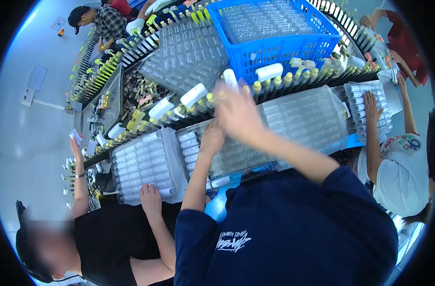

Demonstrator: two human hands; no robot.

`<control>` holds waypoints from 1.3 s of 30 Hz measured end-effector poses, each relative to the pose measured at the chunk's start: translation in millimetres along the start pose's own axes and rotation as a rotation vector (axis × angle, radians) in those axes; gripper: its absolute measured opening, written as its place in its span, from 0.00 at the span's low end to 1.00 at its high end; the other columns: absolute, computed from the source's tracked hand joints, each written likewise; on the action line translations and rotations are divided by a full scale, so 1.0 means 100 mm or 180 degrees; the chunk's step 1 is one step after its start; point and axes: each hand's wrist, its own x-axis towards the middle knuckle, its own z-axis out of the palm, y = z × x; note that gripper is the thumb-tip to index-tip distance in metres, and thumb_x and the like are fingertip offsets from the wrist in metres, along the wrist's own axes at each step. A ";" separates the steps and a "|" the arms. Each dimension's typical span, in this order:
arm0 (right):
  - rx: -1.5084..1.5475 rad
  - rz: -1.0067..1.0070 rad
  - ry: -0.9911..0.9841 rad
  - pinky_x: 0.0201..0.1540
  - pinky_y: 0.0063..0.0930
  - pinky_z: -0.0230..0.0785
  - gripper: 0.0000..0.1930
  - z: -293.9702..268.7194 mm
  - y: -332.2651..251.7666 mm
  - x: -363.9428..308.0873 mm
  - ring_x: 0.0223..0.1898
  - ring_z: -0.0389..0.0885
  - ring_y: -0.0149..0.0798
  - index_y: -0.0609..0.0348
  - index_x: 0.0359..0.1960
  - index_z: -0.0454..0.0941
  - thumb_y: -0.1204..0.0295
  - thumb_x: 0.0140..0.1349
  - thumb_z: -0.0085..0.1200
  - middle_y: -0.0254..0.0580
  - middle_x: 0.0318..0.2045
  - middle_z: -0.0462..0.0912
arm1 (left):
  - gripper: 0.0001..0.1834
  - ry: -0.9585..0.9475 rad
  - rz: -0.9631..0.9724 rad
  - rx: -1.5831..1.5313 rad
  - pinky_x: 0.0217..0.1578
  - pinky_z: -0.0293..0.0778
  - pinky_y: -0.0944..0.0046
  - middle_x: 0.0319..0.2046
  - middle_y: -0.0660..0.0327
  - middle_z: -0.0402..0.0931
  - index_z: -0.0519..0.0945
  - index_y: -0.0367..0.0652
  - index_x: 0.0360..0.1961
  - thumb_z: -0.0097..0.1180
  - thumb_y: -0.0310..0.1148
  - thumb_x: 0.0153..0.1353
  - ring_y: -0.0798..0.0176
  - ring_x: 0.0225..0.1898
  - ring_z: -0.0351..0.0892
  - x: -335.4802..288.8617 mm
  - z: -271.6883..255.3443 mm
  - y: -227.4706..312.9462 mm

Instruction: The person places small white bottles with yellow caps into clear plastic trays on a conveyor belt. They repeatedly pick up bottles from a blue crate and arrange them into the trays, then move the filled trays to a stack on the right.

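Observation:
In front of me lies a clear plastic blister tray (241, 159); several white oblong plastic casings (191, 149) fill pockets along its left side. My left hand (212, 137) rests over the tray's far left part, fingers outstretched toward the conveyor and nothing visible in them. Smeared by motion, my right hand (239, 114) is raised over the conveyor edge, right of the left hand. Just beyond its fingers is an upright white casing (230, 79); whether they touch it I cannot tell. More white casings (194, 95) sit on the yellow-tipped conveyor pegs (277, 82).
Beyond the pegs stand a blue crate (284, 50) of clear trays and a tray stack (186, 57). A second blister tray (305, 119) adjoins mine on the right. At left, a co-worker's hand (151, 198) touches a filled tray (143, 167); another co-worker's hand (371, 107) works at right.

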 end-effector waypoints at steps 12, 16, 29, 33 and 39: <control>0.1886 -0.0983 -0.2276 0.56 0.44 0.70 0.18 0.91 -1.19 -2.13 0.57 0.79 0.45 0.53 0.54 0.81 0.65 0.62 0.62 0.42 0.53 0.80 | 0.24 0.1063 -0.0013 -0.0885 0.51 0.79 0.44 0.47 0.41 0.81 0.76 0.33 0.65 0.60 0.28 0.69 0.37 0.48 0.84 0.35 -1.38 1.41; 0.1875 -0.0603 -0.1788 0.60 0.44 0.69 0.22 1.36 -1.35 -2.31 0.65 0.76 0.45 0.53 0.61 0.81 0.68 0.64 0.59 0.42 0.58 0.81 | 0.22 0.1086 0.0690 -0.1038 0.51 0.79 0.45 0.50 0.41 0.81 0.75 0.34 0.64 0.61 0.28 0.71 0.37 0.51 0.83 1.20 -1.38 1.90; 0.3482 0.0128 -0.1663 0.70 0.49 0.67 0.25 0.66 -0.71 -2.02 0.67 0.76 0.58 0.61 0.67 0.74 0.62 0.73 0.58 0.57 0.63 0.80 | 0.20 0.1238 -0.1276 -0.1267 0.38 0.79 0.33 0.31 0.34 0.85 0.68 0.31 0.54 0.55 0.38 0.76 0.28 0.36 0.87 1.89 -0.69 2.05; 0.2956 0.1461 -0.2301 0.61 0.50 0.74 0.27 -0.14 -0.17 -1.90 0.58 0.83 0.60 0.60 0.65 0.74 0.68 0.67 0.65 0.60 0.57 0.83 | 0.19 0.0845 -0.1373 -0.0445 0.39 0.82 0.35 0.35 0.36 0.85 0.71 0.31 0.54 0.55 0.38 0.74 0.30 0.37 0.88 1.93 -0.77 1.92; 0.1922 0.2809 0.0149 0.49 0.36 0.77 0.19 -0.96 0.92 -1.48 0.43 0.85 0.39 0.62 0.60 0.75 0.74 0.68 0.59 0.48 0.45 0.85 | 0.26 0.1412 -0.1013 0.0960 0.38 0.86 0.44 0.49 0.45 0.79 0.71 0.31 0.63 0.60 0.33 0.69 0.39 0.41 0.87 1.65 -0.48 1.62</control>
